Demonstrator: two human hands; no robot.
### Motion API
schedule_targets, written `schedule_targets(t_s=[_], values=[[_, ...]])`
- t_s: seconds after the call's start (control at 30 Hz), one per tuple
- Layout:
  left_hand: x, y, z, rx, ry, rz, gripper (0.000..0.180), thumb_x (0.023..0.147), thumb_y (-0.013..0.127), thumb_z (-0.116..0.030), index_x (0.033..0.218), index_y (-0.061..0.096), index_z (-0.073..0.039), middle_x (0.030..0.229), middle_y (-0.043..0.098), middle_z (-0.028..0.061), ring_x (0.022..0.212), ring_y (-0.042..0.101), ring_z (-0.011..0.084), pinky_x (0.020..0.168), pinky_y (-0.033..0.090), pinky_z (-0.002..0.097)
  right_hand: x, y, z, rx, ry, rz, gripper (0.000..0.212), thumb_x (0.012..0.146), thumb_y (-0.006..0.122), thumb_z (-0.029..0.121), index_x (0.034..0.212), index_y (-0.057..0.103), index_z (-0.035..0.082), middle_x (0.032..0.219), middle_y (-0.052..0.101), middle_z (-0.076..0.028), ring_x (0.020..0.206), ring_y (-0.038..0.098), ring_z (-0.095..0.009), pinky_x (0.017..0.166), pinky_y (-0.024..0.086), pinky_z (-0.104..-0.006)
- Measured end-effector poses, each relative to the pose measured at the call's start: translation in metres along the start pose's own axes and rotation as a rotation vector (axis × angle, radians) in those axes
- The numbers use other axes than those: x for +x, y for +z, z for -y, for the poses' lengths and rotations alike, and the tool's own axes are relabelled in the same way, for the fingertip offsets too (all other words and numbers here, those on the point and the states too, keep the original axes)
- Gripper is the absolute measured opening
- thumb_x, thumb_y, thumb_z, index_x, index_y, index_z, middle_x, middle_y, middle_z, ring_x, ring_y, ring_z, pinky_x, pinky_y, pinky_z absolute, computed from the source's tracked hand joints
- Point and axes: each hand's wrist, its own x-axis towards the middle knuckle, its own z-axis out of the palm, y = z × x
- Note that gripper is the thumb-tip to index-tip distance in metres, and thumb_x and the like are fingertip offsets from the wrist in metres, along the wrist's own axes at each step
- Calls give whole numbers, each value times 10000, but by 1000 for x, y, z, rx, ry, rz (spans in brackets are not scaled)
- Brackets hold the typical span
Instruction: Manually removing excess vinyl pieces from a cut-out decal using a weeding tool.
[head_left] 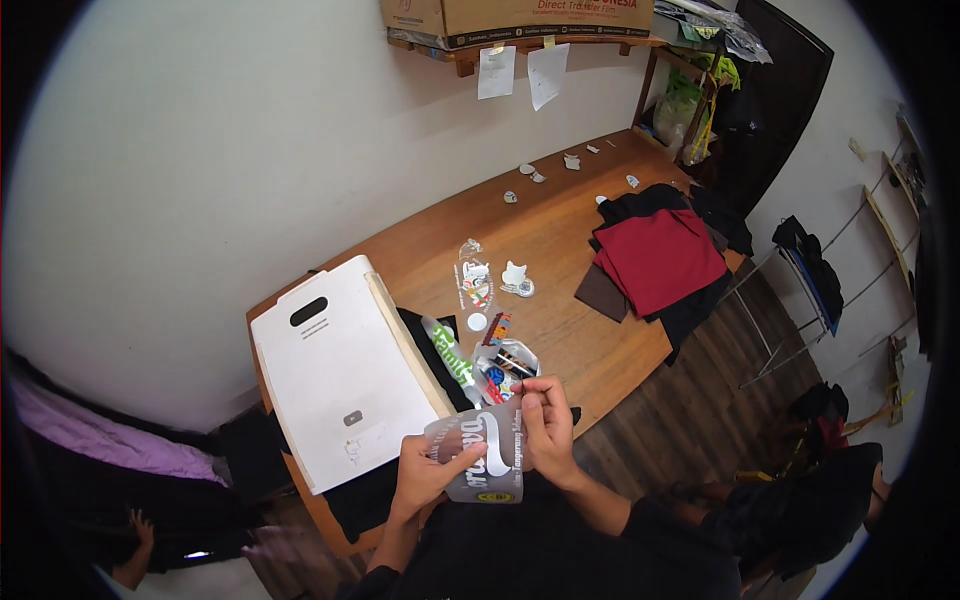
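Observation:
A translucent sheet of transfer film [468,486] with white lettering and a small yellow emblem is held up between my two hands, close to my body. My left hand [428,472] pinches its left side, with the thumb lying across the print. At the upper right corner, the fingertips of my right hand [548,425] are closed on the film. Just beyond the sheet, a white container [530,352] holds several printed cut-outs. Beside it lies a film strip with green lettering [450,352].
A white heat press-like machine [345,385] stands on the wooden table [420,245] at left. Several small cut-outs [515,275] lie farther back. Folded red [660,262] and dark cloth is stacked at right. Another person in black [820,510] is at lower right; another person's hand [142,530] shows at lower left.

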Motion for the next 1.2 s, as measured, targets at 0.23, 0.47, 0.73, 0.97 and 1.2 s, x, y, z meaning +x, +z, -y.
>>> schedule_targets(t_s=[0.23,0.47,0.73,0.97,1.2], values=[[6,-4,4,9,25,-70,182,756,685,-51,908,643,40,764,654,56,675,591,84,618,468,209,10,-9,-11,87,44,85,182,943,410,177,1057,410,35,782,474,-3,579,359,-17,484,275,-147],[4,-4,1,4,25,-76,185,756,685,-53,909,642,42,768,657,55,677,598,87,625,473,214,-2,-7,-12,-27,70,120,194,916,463,107,1068,425,-7,930,561,-63,809,504,-60,694,419,-201],[4,-6,2,14,33,-61,186,758,680,-48,917,640,40,782,661,61,691,605,92,628,474,214,-2,-3,-10,-10,62,101,189,914,467,102,1066,424,-2,905,552,-53,794,500,-55,680,415,-193],[3,-6,1,12,49,-50,181,760,680,-49,914,642,39,776,659,58,683,600,89,622,472,214,-3,0,-9,13,63,86,173,915,465,97,1056,429,3,881,551,-44,768,492,-45,656,406,-183],[2,-9,3,39,35,-22,157,753,690,-51,876,651,40,745,653,49,653,588,82,594,461,204,-4,1,-8,22,75,72,165,912,467,88,1051,432,6,879,556,-38,764,491,-40,654,402,-180]])
